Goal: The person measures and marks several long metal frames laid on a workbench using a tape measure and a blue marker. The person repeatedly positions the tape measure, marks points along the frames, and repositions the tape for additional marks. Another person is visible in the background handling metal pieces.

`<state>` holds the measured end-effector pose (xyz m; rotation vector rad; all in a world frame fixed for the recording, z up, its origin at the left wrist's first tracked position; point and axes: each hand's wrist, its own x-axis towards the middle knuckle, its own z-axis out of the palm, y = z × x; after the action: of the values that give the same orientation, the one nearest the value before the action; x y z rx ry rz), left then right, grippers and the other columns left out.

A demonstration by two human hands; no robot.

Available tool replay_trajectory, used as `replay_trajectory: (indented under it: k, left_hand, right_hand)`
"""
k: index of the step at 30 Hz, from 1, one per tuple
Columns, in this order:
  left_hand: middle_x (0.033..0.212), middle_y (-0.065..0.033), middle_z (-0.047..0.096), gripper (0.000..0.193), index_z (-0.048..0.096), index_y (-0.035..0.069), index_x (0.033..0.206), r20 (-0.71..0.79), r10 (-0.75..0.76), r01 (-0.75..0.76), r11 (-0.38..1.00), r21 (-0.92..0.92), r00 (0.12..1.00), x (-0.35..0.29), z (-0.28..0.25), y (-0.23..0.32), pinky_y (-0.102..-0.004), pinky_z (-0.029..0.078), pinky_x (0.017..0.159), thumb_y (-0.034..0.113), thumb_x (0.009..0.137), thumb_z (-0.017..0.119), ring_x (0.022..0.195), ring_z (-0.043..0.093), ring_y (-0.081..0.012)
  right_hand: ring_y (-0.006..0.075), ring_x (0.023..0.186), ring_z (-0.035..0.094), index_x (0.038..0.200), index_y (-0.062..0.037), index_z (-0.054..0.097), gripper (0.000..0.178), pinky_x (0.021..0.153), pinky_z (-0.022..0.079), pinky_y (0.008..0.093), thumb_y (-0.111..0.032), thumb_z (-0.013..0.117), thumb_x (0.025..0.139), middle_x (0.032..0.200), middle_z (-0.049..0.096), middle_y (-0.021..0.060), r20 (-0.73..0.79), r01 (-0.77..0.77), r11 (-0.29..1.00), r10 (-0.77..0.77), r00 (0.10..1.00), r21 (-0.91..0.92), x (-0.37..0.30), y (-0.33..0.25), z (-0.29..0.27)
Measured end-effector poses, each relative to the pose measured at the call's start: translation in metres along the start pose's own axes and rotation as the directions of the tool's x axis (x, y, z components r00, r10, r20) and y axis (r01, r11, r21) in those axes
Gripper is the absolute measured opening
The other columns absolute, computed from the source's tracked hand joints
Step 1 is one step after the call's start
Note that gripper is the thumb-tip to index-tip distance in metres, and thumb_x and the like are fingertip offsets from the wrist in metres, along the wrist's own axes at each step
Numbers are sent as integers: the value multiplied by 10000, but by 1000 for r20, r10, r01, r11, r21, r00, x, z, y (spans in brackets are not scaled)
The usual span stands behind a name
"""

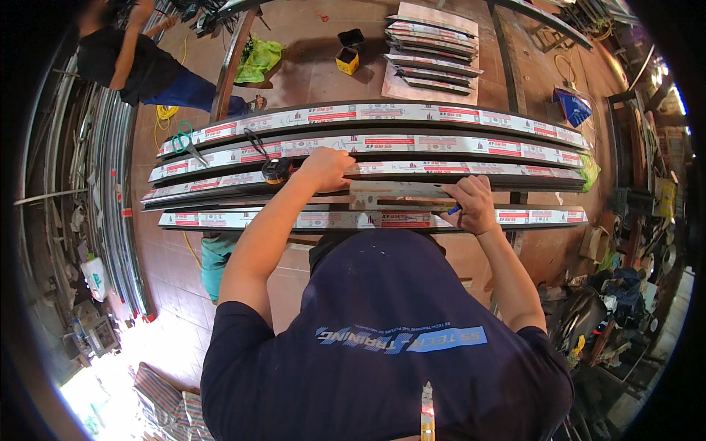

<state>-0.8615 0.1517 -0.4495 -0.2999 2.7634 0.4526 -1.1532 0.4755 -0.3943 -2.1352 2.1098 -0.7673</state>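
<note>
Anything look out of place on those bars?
The green-handled scissors lie loose near the left ends of the two farthest labelled bars. That looks slightly odd, since they might get knocked off.

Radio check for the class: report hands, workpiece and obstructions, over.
Left hand at film-covered profiles, grip unclear. Right hand holding blue pen, at right end of flat metal piece. Tape measure and teal-handled scissors on profiles, left of left hand.

White glare bleaches the tiled floor at lower left; fisheye distortion bows the left-hand metal profiles; corners darken.
</note>
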Motion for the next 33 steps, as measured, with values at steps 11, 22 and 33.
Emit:
replay_trajectory:
  k: [11,22,33]
  left_hand:
    - [1119,-128,782,218,747,150,1208,75,-27,32,997,-73,997,6,-8,-6,-559,615,920,276,1030,734,1071,778,-435]
    - [1188,-139,749,348,758,125,1310,-147,45,-65,989,-131,988,-19,3,-9,-526,583,1011,255,994,821,1161,734,-400]
    - [1081,-133,679,462,800,108,1284,-351,-12,-59,980,-192,936,-39,7,-15,-502,577,935,273,870,920,1056,704,-395]
  right_hand:
    - [255,1021,686,1231,-202,812,652,971,457,486,-246,1001,608,1055,680,-8,-9,37,999,-36,999,19,12,17,23]
    - [225,906,636,1200,-195,842,557,896,390,446,-215,905,647,946,643,-27,-146,45,997,-52,988,-55,3,6,34]
    - [234,1115,683,1247,-263,795,689,962,433,485,-265,1021,596,1138,682,-47,-135,-61,995,51,989,-74,-2,17,72]
